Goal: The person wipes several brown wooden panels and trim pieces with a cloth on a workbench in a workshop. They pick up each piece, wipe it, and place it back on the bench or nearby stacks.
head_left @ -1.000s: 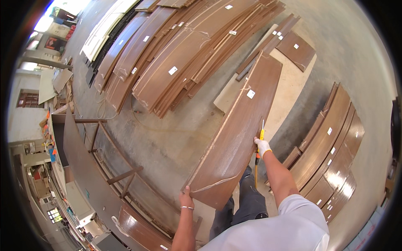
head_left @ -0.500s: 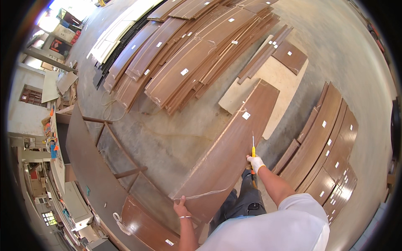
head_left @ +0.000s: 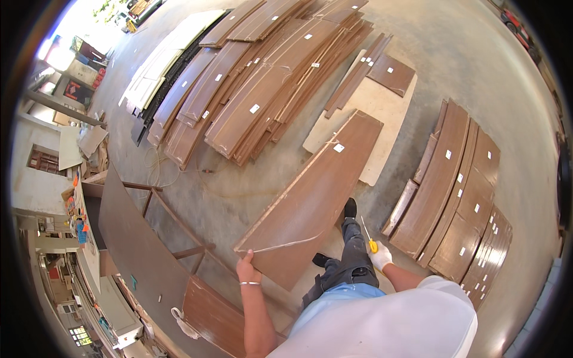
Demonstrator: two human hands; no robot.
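My bare left hand grips the near left corner of a long brown board, its fingers closed at the edge and a bracelet on the wrist. A pale string runs across the board's near end. White tags and a light edge show on the board, which slants away over a pale sheet at its far end. In a white glove, my right hand is closed around the yellow handle of a screwdriver. Its thin shaft points away from me, to the right of the board and apart from it.
Stacks of brown boards lie on the floor ahead. Another stack is close on my right. A pale sheet lies beyond the held board. At left stands a dark worktop with a wooden frame beside it.
My right hand, with the screwdriver, has dropped back toward my body, away from over the board. My legs have come further into view beside the board. The left hand keeps its hold.
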